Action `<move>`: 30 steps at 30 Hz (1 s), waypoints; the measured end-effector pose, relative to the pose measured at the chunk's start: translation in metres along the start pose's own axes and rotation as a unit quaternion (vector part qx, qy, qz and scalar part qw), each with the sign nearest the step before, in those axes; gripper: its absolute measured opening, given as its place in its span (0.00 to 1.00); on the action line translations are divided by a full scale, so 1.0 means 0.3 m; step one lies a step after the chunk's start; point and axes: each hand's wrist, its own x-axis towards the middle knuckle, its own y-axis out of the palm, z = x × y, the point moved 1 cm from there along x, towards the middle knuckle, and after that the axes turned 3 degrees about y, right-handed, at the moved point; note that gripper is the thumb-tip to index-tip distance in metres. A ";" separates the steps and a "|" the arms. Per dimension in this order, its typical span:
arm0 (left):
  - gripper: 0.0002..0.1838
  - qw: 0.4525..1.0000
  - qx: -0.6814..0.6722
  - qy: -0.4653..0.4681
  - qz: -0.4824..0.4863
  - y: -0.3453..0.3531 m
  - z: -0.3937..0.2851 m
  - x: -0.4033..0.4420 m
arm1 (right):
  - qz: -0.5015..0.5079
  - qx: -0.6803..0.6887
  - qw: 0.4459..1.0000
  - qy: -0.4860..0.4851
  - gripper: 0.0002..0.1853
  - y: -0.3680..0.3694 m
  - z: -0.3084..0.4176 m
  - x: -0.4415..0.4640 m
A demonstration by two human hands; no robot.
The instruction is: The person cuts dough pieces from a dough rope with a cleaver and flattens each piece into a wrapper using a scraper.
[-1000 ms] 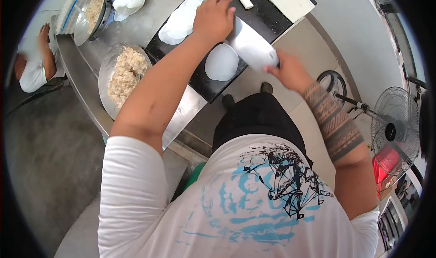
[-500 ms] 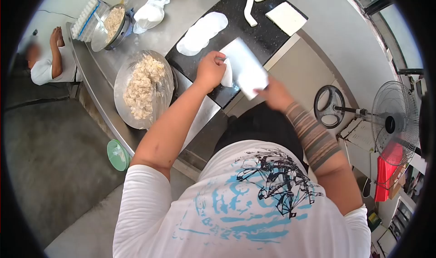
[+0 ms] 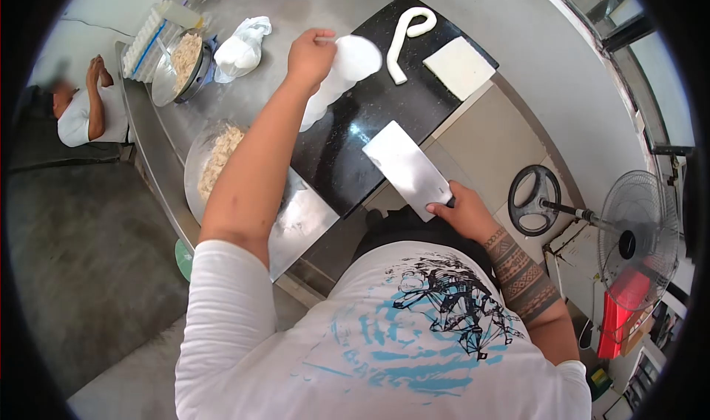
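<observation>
"While the cleaver [image 3: 410, 170] is being gripped at its handle end by the right hand [image 3: 467, 211], what is being held farther out?"

"By the left hand [image 3: 310, 59], a dough round [image 3: 360, 59] is being pinched against overlapping rounds [image 3: 333, 93] on the black slab [image 3: 344, 143]."

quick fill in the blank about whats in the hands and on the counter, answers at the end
The right hand grips the cleaver by its ____.
The left hand holds the edge of a thin dough round coloured ____.
The curled dough strip lies on a speckled work surface coloured ____.
The fan is on the person's ____ side.

Missing words: handle; white; black; right
</observation>
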 end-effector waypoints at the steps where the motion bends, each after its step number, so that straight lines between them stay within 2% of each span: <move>1: 0.16 0.998 0.057 -0.026 -0.018 0.032 0.093 0.032 | -0.007 0.016 1.000 -0.002 0.29 -0.026 -0.026 0.003; 3: 0.17 0.979 0.131 0.085 -0.129 0.099 0.235 0.008 | -0.033 0.044 0.998 -0.026 0.28 -0.099 -0.067 0.022; 5: 0.19 0.949 0.184 0.158 -0.202 0.156 0.234 -0.061 | -0.073 0.072 0.992 -0.066 0.26 -0.194 -0.083 0.043; 6: 0.21 0.938 0.202 0.177 -0.219 0.212 0.198 -0.129 | -0.044 0.110 0.993 -0.001 0.25 -0.254 -0.061 0.061; 8: 0.25 0.978 0.122 0.058 -0.158 0.334 0.058 -0.266 | 0.018 0.176 0.975 0.131 0.24 -0.379 0.003 0.121; 9: 0.26 0.978 0.139 0.067 -0.142 0.390 0.046 -0.294 | 0.009 0.193 0.976 0.097 0.18 -0.403 -0.005 0.167; 10: 0.26 0.977 0.156 0.075 -0.127 0.440 0.046 -0.305 | -0.014 0.135 0.990 0.040 0.16 -0.427 -0.009 0.226; 12: 0.25 0.962 0.200 0.090 -0.163 0.518 0.044 -0.288 | -0.060 0.017 0.995 -0.079 0.13 -0.468 -0.003 0.344; 15: 0.22 0.959 0.201 0.072 -0.187 0.557 0.052 -0.241 | -0.104 -0.186 0.957 -0.195 0.09 -0.536 0.138 0.441; 17: 0.18 0.965 0.151 0.029 -0.213 0.558 0.066 -0.239 | -0.071 -0.257 0.942 -0.203 0.08 -0.573 0.225 0.469; 20: 0.17 0.960 0.175 0.048 -0.214 0.513 0.100 -0.258 | -0.037 -0.338 0.908 -0.245 0.06 -0.618 0.296 0.496; 21: 0.15 0.951 0.186 0.083 -0.231 0.506 0.107 -0.264 | -0.028 -0.360 0.895 -0.262 0.06 -0.620 0.306 0.502; 27: 0.15 0.943 0.219 0.097 -0.231 0.505 0.102 -0.274 | -0.005 -0.392 0.878 -0.275 0.07 -0.558 0.238 0.572; 30: 0.15 0.963 0.147 0.010 -0.224 0.468 0.062 -0.299 | 0.001 -0.386 0.887 -0.255 0.10 -0.565 0.267 0.574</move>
